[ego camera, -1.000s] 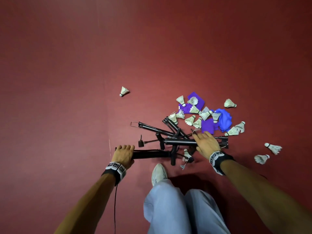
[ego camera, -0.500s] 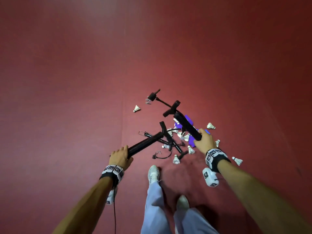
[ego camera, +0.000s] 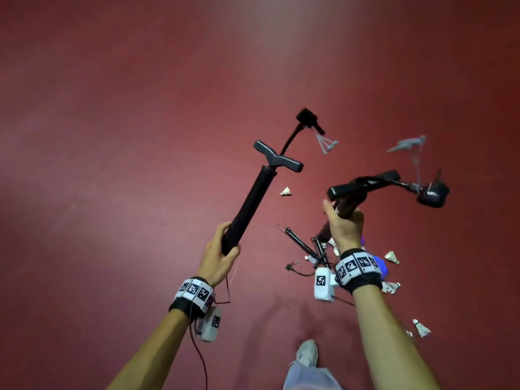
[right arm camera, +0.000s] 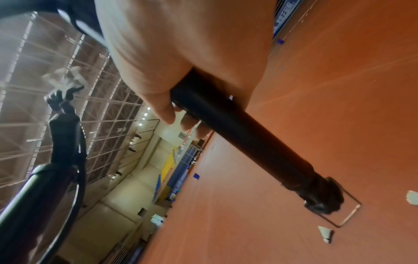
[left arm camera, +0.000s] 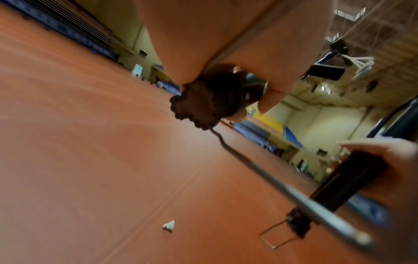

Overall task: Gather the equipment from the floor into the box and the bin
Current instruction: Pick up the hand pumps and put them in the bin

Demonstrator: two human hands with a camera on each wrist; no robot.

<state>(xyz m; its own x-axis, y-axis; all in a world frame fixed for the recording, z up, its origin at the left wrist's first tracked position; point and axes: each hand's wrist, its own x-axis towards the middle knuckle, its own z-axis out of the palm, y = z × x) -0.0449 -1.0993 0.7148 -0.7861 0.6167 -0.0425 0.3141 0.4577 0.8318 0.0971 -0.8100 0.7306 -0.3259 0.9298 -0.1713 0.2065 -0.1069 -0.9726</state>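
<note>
My left hand [ego camera: 222,249] grips the lower end of a black hand pump [ego camera: 253,198], held up at a slant with its T-handle [ego camera: 278,160] and hose on top. My right hand [ego camera: 344,223] grips a second black pump [ego camera: 363,187], whose hose and nozzle [ego camera: 433,192] swing out to the right. The right wrist view shows my fingers wrapped round that pump's barrel [right arm camera: 248,139]. The left wrist view shows the other pump's base [left arm camera: 203,101] under my palm. More black pumps [ego camera: 301,243] lie on the red floor below my right hand. No box or bin is in view.
White shuttlecocks lie scattered on the floor: one alone [ego camera: 286,191] between the pumps, others [ego camera: 391,257] to the right and one [ego camera: 421,327] near my right forearm. A blue cloth [ego camera: 382,266] shows behind my right wrist. My shoe [ego camera: 308,353] is at the bottom.
Both hands have lifted their pumps off the floor pile and raised them. I have stood up, so the pile and shuttlecocks now lie lower and farther away.
</note>
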